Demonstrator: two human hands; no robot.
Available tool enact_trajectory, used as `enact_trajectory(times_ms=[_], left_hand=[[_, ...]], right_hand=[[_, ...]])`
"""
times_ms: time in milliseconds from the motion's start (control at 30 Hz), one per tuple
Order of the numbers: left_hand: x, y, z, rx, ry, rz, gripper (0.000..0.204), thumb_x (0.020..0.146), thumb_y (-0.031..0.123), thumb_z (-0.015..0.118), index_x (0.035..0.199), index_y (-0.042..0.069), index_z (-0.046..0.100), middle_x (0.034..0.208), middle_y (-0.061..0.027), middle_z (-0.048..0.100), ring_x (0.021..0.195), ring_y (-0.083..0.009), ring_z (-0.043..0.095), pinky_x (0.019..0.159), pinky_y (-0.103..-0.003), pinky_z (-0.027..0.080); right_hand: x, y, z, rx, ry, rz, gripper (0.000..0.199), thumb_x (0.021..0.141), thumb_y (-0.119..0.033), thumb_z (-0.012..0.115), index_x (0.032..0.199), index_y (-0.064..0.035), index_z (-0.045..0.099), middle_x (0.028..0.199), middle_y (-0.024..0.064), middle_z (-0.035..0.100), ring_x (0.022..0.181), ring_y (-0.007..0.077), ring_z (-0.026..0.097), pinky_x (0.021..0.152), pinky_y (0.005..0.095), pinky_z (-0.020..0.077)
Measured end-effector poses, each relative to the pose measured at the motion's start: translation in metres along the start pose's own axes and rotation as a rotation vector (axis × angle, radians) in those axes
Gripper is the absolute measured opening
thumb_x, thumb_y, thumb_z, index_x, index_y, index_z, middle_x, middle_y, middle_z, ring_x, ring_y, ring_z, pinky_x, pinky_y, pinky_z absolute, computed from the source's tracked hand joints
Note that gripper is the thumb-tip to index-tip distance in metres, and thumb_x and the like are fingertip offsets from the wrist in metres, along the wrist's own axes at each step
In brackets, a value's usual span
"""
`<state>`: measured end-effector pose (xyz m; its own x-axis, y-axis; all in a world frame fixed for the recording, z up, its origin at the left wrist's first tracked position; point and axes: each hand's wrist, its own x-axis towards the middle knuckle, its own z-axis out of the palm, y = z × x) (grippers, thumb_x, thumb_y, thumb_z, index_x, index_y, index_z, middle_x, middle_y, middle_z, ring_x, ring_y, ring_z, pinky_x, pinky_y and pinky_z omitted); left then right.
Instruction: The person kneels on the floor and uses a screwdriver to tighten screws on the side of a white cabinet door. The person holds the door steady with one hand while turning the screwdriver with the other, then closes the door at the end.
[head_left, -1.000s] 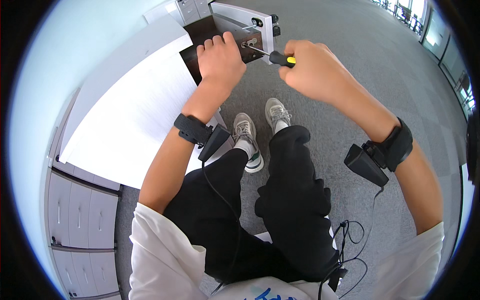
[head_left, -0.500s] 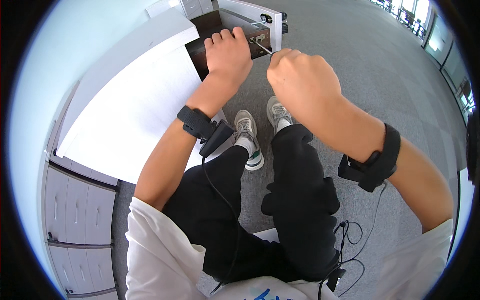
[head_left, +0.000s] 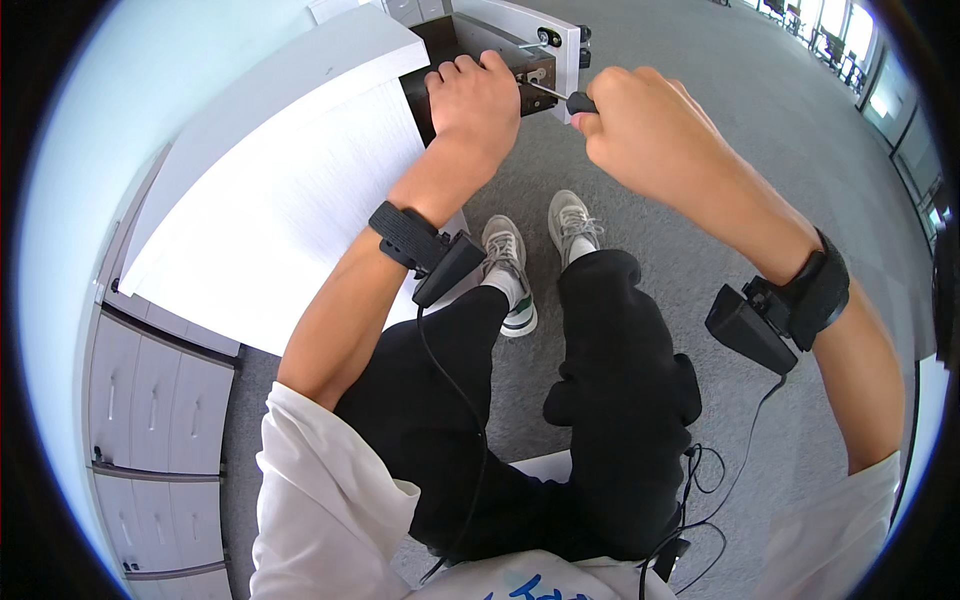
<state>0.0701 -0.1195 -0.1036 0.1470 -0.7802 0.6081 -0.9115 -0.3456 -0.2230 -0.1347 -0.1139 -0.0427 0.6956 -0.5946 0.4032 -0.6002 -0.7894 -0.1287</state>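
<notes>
Currently, the right hand (head_left: 640, 115) is clamping its grip around a screwdriver (head_left: 580, 103) at the open drawer's (head_left: 538, 102) side. Knuckles up, the left hand (head_left: 475, 105) is resting there, grip unclear. Grey carpet (head_left: 740, 90) is stretching beyond the white cabinet (head_left: 280, 220).

Coloured black on the screwdriver handle (head_left: 580, 103), silver on its shaft (head_left: 548, 91). Finished faintly grained white on the cabinet (head_left: 290, 210), dark brown on the drawer wall (head_left: 536, 104) at the cabinet's far right corner.

The screwdriver (head_left: 569, 98) has a metal shaft (head_left: 549, 92) and matt handle (head_left: 581, 103); the carpet (head_left: 670, 300) looks rough.
</notes>
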Motion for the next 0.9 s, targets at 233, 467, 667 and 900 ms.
enact_trajectory(times_ms=[233, 467, 667, 900], left_hand=[[-0.001, 0.000, -0.003, 0.013, 0.032, -0.009, 0.031, 0.081, 0.009, 0.070, 0.107, -0.001, 0.057, 0.104, -0.0222, 0.067, 0.101, -0.0394, 0.067, 0.088, -0.051, 0.052], [-0.001, 0.000, -0.004, 0.018, 0.008, -0.013, 0.035, 0.080, 0.009, 0.074, 0.108, -0.001, 0.055, 0.106, -0.0220, 0.066, 0.104, -0.0388, 0.066, 0.089, -0.050, 0.052], [0.001, 0.002, -0.011, 0.023, -0.066, -0.035, 0.041, 0.079, 0.009, 0.076, 0.112, -0.002, 0.056, 0.113, -0.0231, 0.065, 0.109, -0.0381, 0.064, 0.094, -0.048, 0.049], [0.001, 0.000, -0.007, 0.018, -0.079, -0.040, 0.038, 0.082, 0.009, 0.074, 0.113, -0.002, 0.056, 0.114, -0.0236, 0.065, 0.111, -0.0373, 0.063, 0.096, -0.047, 0.048]], right_hand=[[0.002, 0.000, 0.007, 0.096, 0.009, 0.109, 0.030, 0.092, -0.020, 0.065, 0.087, 0.0083, 0.072, 0.073, 0.0277, 0.067, 0.070, 0.0436, 0.068, 0.070, 0.0501, 0.0537], [0.005, 0.005, 0.009, 0.225, 0.021, 0.168, 0.035, 0.094, -0.024, 0.065, 0.087, 0.0096, 0.070, 0.064, 0.0253, 0.062, 0.062, 0.0390, 0.064, 0.065, 0.0496, 0.0494], [0.010, 0.006, 0.011, 0.331, -0.056, 0.285, 0.043, 0.097, -0.029, 0.063, 0.072, 0.0062, 0.062, 0.057, 0.0137, 0.058, 0.050, 0.0241, 0.058, 0.054, 0.0428, 0.0468], [0.011, 0.008, 0.023, 0.505, -0.107, 0.418, 0.043, 0.099, -0.031, 0.061, 0.071, 0.0014, 0.059, 0.055, 0.0050, 0.053, 0.047, 0.0177, 0.054, 0.044, 0.0360, 0.0403]])
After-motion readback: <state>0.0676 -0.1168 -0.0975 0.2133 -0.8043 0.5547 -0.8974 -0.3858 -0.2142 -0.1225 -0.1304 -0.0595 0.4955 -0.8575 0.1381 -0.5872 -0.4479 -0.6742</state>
